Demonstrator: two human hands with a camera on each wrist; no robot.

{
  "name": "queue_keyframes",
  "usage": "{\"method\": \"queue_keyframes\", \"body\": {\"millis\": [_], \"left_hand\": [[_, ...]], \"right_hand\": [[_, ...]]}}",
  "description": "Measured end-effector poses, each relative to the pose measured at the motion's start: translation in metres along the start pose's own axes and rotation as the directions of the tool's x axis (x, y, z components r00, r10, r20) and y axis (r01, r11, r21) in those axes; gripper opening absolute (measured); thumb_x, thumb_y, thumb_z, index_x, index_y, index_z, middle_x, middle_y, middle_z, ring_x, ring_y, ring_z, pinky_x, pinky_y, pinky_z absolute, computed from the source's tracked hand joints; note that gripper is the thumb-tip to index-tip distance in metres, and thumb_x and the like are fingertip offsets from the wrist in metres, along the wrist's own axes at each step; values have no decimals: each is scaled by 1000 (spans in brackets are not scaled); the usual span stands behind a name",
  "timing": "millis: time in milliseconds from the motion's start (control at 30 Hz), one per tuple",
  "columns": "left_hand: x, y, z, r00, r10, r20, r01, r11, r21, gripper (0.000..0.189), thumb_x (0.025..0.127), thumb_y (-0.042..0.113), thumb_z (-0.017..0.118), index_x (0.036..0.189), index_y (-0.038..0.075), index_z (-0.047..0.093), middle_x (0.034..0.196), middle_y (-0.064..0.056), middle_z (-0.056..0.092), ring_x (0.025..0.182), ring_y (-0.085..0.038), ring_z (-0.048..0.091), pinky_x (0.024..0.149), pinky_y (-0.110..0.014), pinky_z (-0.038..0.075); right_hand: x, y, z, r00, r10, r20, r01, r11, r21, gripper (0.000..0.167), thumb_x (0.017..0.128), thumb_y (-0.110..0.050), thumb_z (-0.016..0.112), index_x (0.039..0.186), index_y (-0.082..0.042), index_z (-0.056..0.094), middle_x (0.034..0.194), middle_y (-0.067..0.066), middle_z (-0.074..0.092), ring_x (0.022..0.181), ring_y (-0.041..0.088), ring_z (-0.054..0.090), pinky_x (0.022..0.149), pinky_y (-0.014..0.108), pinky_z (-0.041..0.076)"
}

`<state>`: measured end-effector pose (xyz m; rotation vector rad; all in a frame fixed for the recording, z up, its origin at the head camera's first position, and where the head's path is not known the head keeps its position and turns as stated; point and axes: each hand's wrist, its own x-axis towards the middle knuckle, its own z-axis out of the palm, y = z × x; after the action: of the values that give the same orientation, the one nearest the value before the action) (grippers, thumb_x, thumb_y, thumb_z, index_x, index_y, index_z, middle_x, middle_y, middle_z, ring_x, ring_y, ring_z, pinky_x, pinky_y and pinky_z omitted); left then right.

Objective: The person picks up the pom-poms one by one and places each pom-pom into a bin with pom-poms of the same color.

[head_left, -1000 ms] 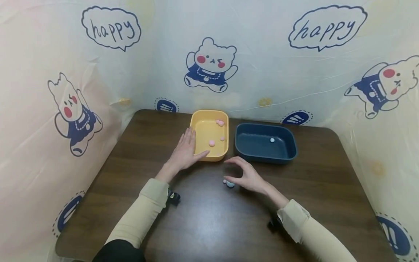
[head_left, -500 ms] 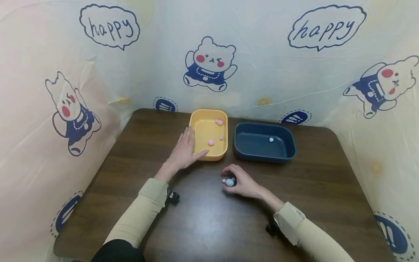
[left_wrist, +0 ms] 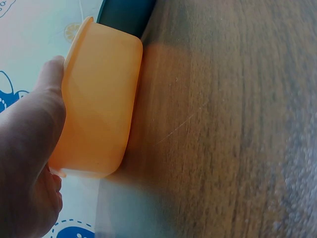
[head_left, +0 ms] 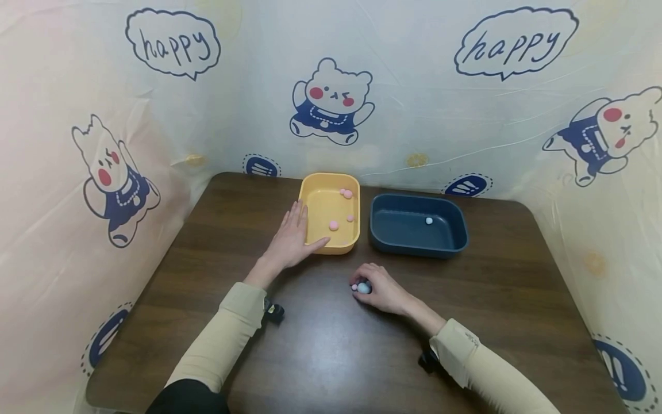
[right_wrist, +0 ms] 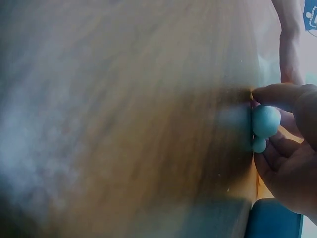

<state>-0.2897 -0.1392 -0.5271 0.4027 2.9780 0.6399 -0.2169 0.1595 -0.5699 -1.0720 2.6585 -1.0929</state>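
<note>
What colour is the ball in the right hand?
Light blue ball; clearest in the right wrist view.

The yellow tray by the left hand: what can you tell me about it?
The yellow tray is a shallow, rounded-cornered rectangle, apparently matte plastic, standing upright on the dark wooden table just left of a dark blue tray. Several small pink balls lie inside. The left hand rests against its left wall and near corner.

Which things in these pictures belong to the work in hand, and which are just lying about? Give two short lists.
In use:
right hand, pinching blue balls
small pink ball beside them
left hand, resting on the yellow tray
pink balls in that tray
dark blue tray with one pale ball

Lying about:
cartoon curtain
wooden table
</note>
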Motion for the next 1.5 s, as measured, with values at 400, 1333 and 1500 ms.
{"method": "queue_keyframes", "body": {"millis": [400, 1333, 1500], "left_hand": [[-1, 0, -1, 1000, -1, 3, 1, 1000, -2, 124, 97, 88, 46, 176, 4, 2, 187, -12, -12, 176, -32, -6, 144, -50, 7], [-1, -2, 3, 1000, -9, 3, 9, 1000, -15, 122, 97, 89, 45, 177, 7, 1, 187, -9, -14, 176, -30, -8, 144, -49, 7], [-1, -1, 2, 1000, -3, -2, 3, 1000, -10, 122, 98, 88, 46, 177, 6, 2, 187, -10, -14, 176, -30, -7, 144, -49, 7]], "right_hand": [[2, -28, -11, 997, 67, 33, -67, 998, -13, 5, 100, -17, 81, 104, -17, 77, 102, -4, 77, 101, 13, 63, 99, 42, 49], [22, -30, -42, 989, 82, -124, -66, 989, 135, 14, 98, -8, 83, 111, -6, 78, 106, 2, 78, 106, 23, 71, 100, 50, 63], [27, -32, -46, 986, 93, -140, -73, 987, 146, 14, 98, -7, 82, 111, -6, 78, 107, 3, 78, 106, 23, 71, 102, 53, 62]]}}
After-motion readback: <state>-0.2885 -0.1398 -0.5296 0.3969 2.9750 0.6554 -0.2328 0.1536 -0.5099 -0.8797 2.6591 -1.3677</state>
